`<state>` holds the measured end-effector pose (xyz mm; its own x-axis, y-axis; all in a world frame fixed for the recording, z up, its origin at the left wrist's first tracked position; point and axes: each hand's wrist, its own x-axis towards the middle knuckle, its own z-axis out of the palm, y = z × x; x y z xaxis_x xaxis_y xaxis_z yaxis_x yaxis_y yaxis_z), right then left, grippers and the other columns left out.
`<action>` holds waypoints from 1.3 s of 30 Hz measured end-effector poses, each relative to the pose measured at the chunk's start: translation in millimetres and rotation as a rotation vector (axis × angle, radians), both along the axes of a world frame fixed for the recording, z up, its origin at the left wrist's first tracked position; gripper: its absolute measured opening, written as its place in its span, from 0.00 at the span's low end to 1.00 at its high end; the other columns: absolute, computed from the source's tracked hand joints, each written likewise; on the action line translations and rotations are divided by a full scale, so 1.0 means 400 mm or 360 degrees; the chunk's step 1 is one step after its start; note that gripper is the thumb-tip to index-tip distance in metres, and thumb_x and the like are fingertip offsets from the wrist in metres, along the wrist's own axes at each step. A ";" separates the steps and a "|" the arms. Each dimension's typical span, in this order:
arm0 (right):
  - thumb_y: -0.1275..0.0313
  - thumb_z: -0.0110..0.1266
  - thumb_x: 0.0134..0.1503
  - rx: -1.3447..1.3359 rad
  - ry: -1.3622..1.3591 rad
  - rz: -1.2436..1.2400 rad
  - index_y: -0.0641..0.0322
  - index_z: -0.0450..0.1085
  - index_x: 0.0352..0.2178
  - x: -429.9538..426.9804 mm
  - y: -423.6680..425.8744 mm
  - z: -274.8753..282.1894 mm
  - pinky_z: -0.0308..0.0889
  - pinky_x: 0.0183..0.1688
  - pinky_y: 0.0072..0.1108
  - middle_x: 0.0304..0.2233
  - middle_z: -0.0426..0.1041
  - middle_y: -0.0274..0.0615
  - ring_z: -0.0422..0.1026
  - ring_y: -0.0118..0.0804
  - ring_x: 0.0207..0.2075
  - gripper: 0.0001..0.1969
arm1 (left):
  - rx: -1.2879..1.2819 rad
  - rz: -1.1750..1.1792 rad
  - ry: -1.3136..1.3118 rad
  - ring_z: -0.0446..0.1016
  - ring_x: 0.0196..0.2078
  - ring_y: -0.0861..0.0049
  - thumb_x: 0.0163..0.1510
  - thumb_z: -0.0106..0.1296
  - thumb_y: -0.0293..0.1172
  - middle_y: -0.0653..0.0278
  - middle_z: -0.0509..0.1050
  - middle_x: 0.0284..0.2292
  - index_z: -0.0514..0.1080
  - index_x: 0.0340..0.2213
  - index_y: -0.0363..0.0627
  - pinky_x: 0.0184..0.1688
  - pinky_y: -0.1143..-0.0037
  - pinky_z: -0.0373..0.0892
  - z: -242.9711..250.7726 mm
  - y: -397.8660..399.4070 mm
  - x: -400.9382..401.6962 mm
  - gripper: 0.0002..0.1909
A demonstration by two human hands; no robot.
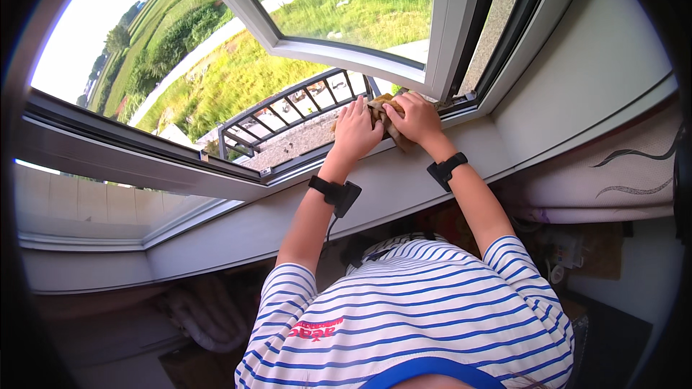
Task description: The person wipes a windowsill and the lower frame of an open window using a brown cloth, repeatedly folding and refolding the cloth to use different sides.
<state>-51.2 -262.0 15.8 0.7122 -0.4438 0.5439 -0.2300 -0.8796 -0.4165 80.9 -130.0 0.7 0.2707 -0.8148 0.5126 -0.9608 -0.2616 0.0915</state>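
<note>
A crumpled brown cloth [383,109] lies bunched over the inner track of the window frame [303,167]. My right hand [417,118] grips it from the right, thumb pointing inward, and a loose end hangs over the sill edge below. My left hand [356,128] presses on the cloth's left side with fingers stretched forward; a bit of cloth shows past its outer edge. The two hands are close together, just below the lower corner of the outward-swung window sash [357,59]. The cloth's underside is hidden.
A white sill [259,221] runs between my body and the frame. Outside stands a dark metal railing [292,105] over a rough ledge. A closed pane [97,205] is at left, a patterned curtain [605,173] at right. Black bands [338,194] circle both wrists, a cable hanging from the left one.
</note>
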 end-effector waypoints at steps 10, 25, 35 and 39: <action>0.58 0.50 0.57 0.0371 0.0134 -0.0147 0.58 0.73 0.30 -0.004 0.001 0.021 0.69 0.37 0.36 0.29 0.74 0.45 0.73 0.49 0.34 0.14 | 0.0891 -0.0195 0.2383 0.68 0.27 0.79 0.39 0.57 0.36 0.64 0.71 0.24 0.73 0.25 0.37 0.29 0.78 0.65 0.088 -0.123 0.114 0.14; 0.59 0.54 0.55 0.0445 0.0060 -0.0201 0.60 0.75 0.29 -0.010 0.015 0.032 0.71 0.39 0.32 0.32 0.75 0.43 0.75 0.48 0.36 0.14 | 0.0765 -0.0188 0.2784 0.68 0.26 0.82 0.44 0.54 0.30 0.67 0.70 0.24 0.70 0.26 0.38 0.27 0.82 0.64 0.089 -0.111 0.081 0.08; 0.58 0.56 0.53 0.0300 -0.0112 -0.0216 0.57 0.77 0.27 -0.008 0.005 -0.007 0.72 0.30 0.32 0.24 0.74 0.46 0.75 0.45 0.27 0.14 | 0.0581 -0.0323 0.2700 0.67 0.26 0.84 0.47 0.50 0.28 0.68 0.70 0.25 0.68 0.32 0.38 0.28 0.82 0.65 0.042 -0.103 0.068 0.09; 0.58 0.57 0.52 0.0274 -0.0197 -0.0194 0.55 0.78 0.26 -0.010 0.003 -0.003 0.71 0.28 0.32 0.20 0.72 0.45 0.74 0.45 0.24 0.13 | 0.0573 -0.0262 0.2510 0.69 0.27 0.81 0.48 0.50 0.31 0.66 0.71 0.25 0.69 0.34 0.37 0.30 0.80 0.66 0.066 -0.098 0.053 0.12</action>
<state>-55.3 -260.8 14.5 0.5803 -0.6162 0.5325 -0.2681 -0.7619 -0.5896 102.0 -169.3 27.1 0.2163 -0.8963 -0.3870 0.0039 -0.3956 0.9184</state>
